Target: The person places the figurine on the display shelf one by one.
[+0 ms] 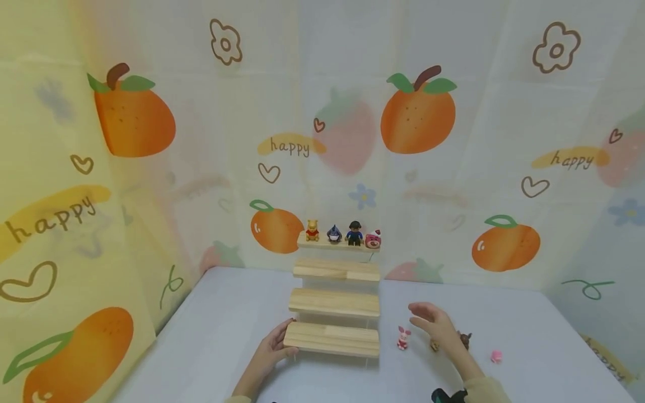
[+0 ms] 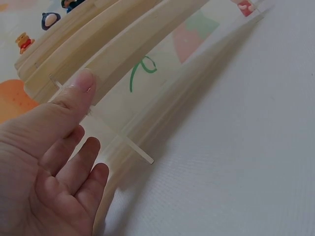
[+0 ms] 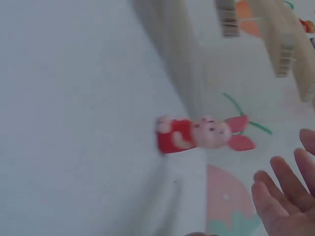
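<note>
A small wooden tiered display rack [image 1: 332, 338] stands on the white table. My left hand [image 1: 272, 350] holds the left end of its lowest board, the thumb [image 2: 81, 88] pressing the wood and the other fingers bent beneath. To the rack's right, my right hand [image 1: 437, 327] is in the air with its fingers loosely spread and nothing in it. Nearest to it, a Piglet figurine [image 3: 179, 135] in red stands upright on the table, apart from the fingers. Partly behind the right hand and wrist are a small tan figurine [image 1: 434, 345] and a brown figurine [image 1: 464, 340].
Along the rack's top board stand a Winnie the Pooh figurine [image 1: 312, 230], an Eeyore figurine [image 1: 334, 234], a dark-capped figure in blue [image 1: 355, 233] and a pink bear figurine [image 1: 373, 239]. A small pink item [image 1: 496, 356] lies far right. Fruit-printed curtains [image 1: 347, 67] enclose the table.
</note>
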`<action>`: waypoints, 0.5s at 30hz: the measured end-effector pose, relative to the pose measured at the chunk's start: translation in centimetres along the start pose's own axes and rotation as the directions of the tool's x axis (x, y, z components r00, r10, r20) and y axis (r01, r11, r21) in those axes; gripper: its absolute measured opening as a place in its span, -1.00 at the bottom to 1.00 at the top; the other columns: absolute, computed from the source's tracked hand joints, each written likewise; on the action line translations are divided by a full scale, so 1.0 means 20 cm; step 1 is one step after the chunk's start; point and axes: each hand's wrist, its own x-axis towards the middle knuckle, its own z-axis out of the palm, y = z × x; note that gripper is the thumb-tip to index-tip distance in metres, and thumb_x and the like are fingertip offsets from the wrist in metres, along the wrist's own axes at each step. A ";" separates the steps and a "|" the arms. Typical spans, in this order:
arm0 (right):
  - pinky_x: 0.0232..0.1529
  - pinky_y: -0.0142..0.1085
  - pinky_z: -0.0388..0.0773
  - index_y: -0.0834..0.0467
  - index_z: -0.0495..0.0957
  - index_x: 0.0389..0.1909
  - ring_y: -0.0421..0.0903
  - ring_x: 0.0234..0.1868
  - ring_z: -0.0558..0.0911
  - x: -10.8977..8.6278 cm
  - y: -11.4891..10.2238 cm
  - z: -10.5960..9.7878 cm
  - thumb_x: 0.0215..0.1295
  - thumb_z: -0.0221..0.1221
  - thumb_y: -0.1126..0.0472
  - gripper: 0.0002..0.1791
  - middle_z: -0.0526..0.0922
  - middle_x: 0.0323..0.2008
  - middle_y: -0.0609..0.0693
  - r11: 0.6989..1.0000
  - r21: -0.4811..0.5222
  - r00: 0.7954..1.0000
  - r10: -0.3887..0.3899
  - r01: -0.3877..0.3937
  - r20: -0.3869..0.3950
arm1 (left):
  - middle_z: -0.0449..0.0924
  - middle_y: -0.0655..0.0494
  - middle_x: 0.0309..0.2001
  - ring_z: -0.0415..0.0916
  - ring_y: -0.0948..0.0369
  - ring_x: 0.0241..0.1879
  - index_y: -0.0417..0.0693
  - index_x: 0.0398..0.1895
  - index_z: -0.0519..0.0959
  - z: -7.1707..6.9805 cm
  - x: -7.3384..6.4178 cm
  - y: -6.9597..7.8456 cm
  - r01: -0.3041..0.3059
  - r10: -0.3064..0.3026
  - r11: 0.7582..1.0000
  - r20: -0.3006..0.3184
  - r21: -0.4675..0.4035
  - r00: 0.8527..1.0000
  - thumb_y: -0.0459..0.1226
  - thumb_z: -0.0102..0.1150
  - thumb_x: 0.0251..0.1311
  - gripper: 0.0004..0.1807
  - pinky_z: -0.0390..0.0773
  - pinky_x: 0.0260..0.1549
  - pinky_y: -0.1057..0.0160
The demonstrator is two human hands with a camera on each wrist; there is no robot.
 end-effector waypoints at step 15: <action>-0.31 -0.33 0.53 0.42 0.50 -0.25 -0.02 -0.32 0.54 -0.02 0.16 0.09 -0.02 0.26 0.40 -0.72 0.57 -0.37 0.08 0.992 -0.123 0.986 0.040 -0.020 0.159 | 0.08 -0.37 0.23 0.22 -0.09 0.14 -0.45 0.25 0.06 0.00 0.01 -0.01 -0.031 0.032 0.999 0.016 -0.009 0.999 -0.39 0.28 -0.05 -0.18 0.37 0.02 0.34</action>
